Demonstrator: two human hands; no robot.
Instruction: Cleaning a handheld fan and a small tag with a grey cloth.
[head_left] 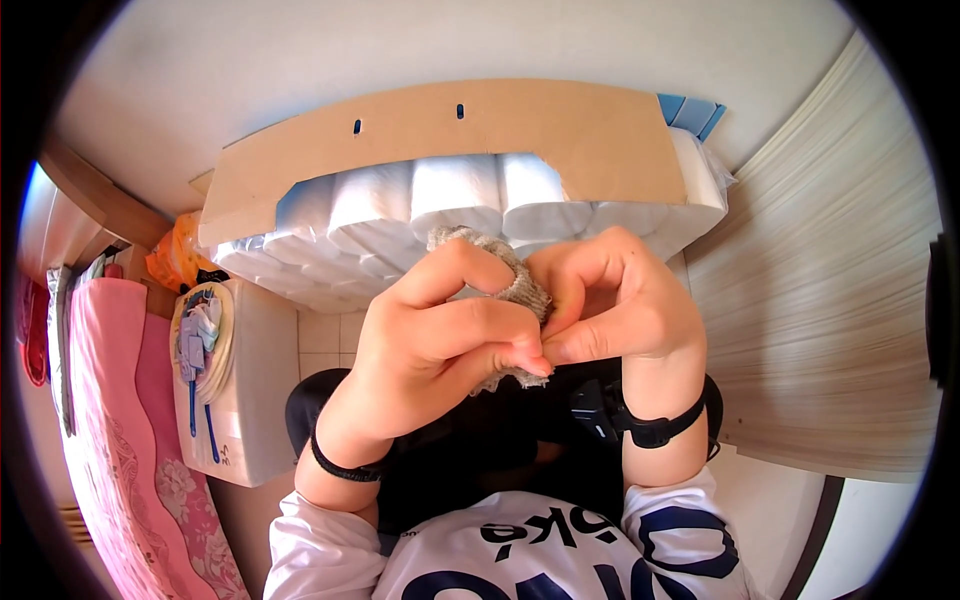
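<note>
We look at a bright scene in even, soft light, with a bluish-white glare at the far left rim. The white rolls (pixel 460 195) catch so much light that their tops nearly wash out, while the dark clothing over the lap (pixel 440 475) sinks into black and loses its detail. On the left hand (pixel 430 320) and right hand (pixel 628 310) we find gentle shading between the fingers and no obvious motion blur; the weave of the grey knitted piece (pixel 527 285) shows reasonably well. Fisheye distortion bows the cardboard (pixel 430 130) and the wood-grain panel (pixel 830 250), and black vignetting swallows the corners. Toward the rim, we see softer detail.
</note>
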